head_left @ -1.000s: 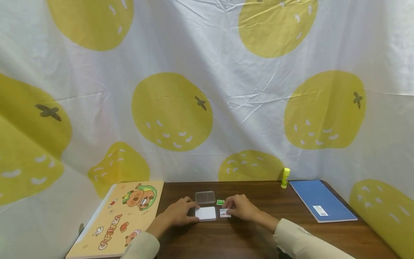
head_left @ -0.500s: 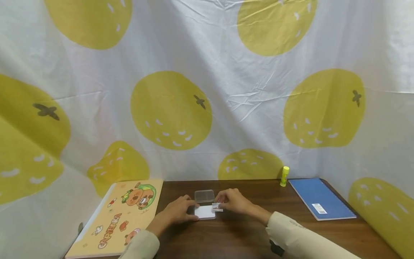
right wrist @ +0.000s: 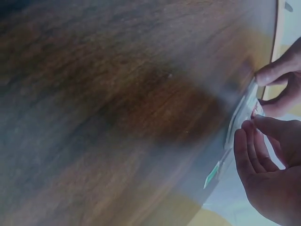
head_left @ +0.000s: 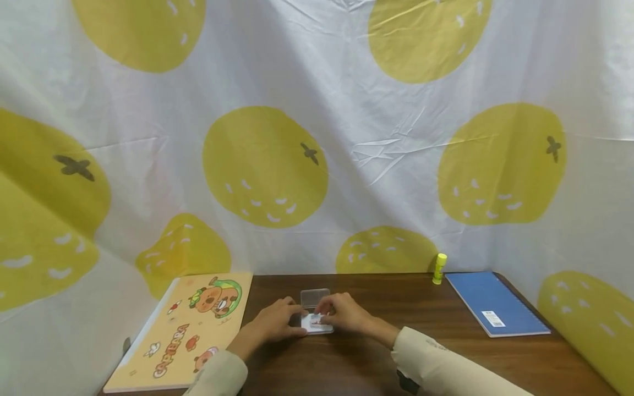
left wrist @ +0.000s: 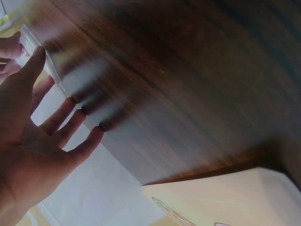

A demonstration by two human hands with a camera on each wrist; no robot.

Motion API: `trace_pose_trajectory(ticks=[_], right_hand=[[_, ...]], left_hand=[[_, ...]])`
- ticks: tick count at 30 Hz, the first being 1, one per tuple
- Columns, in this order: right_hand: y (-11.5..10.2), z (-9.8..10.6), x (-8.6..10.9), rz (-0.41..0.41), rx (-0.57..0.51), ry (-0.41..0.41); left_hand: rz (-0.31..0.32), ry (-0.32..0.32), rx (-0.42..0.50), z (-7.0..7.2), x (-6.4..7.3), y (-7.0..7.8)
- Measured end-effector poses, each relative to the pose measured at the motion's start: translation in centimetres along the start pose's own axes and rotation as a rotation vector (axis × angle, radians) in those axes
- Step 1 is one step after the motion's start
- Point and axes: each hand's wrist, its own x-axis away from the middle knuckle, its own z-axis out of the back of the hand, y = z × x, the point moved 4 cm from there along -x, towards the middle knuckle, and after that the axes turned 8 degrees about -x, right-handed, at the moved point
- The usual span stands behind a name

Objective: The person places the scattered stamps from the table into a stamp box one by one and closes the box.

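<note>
- Your left hand (head_left: pixel 274 322) holds the clear box (head_left: pixel 319 333) at its left end, thumb on the near side, the other fingers spread.
- Your right hand (head_left: pixel 346 313) pinches a small picture card (head_left: pixel 316 322) between thumb and fingertips, close beside your left hand.
- The picture card is over the white sheet (head_left: pixel 305 324) in the clear box; you cannot tell whether the two touch.
- Just behind the clear box lies a clear lid (head_left: pixel 315 297); whether they are joined is unclear.
- A green stamp (right wrist: pixel 212 175) lies near your right hand, showing in the right wrist view.
- All of this sits on your dark wooden table (head_left: pixel 282 368).
- To your left lies a cartoon board (head_left: pixel 183 330) lettered "CAPYBARA".
- Farther to your right, a yellow glue stick (head_left: pixel 439 268) stands upright near a blue notebook (head_left: pixel 497 302).
- A fruit-print cloth (head_left: pixel 381 192) hangs behind the table.
</note>
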Motion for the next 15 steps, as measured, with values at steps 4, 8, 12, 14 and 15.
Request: trace_pose_trajectory(ticks=[4, 8, 12, 14, 15], right_hand=[[0.2, -0.4, -0.1, -0.001, 0.022, 0.005], [0.3, -0.7, -0.4, 0.000, 0.045, 0.017], [0.5, -1.0, -0.6, -0.001, 0.061, 0.030], [0.6, -1.2, -0.7, 0.000, 0.068, 0.036], [0.6, -1.3, -0.7, -0.001, 0.070, 0.039]], left_hand=[[0.004, -0.013, -0.007, 0.1, 0.1, 0.2], [0.010, -0.025, -0.006, 0.2, 0.1, 0.2], [0.009, -0.029, -0.005, 0.2, 0.1, 0.3], [0.008, -0.028, -0.013, 0.2, 0.1, 0.2], [0.008, -0.029, -0.016, 0.1, 0.1, 0.2]])
